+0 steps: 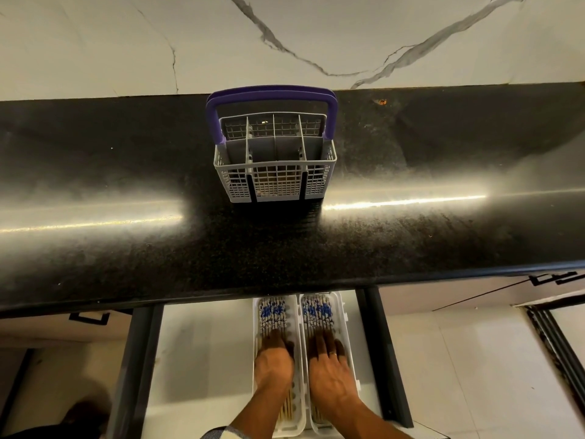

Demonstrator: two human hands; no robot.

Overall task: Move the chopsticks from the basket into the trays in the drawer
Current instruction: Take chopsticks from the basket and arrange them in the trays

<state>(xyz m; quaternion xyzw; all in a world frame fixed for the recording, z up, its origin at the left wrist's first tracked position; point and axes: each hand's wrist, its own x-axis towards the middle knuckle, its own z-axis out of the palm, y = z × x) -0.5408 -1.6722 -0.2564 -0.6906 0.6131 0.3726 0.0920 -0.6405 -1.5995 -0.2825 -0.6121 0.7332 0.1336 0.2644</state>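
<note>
A grey cutlery basket [274, 160] with a purple handle stands on the black counter; I see no chopsticks sticking out of it. Below the counter edge the drawer [202, 359] is open with two white trays side by side. The left tray [257, 327] and the right tray [343, 324] each hold several chopsticks [273, 312] with blue-and-white patterned ends. My left hand [273, 362] lies flat on the chopsticks in the left tray. My right hand [329, 365], a ring on one finger, lies flat on those in the right tray.
The black granite counter [285, 242] overhangs the back of the drawer. Dark drawer rails [384, 359] run along both sides. A marble wall [285, 42] stands behind the counter. Pale floor tiles [474, 375] lie to the right.
</note>
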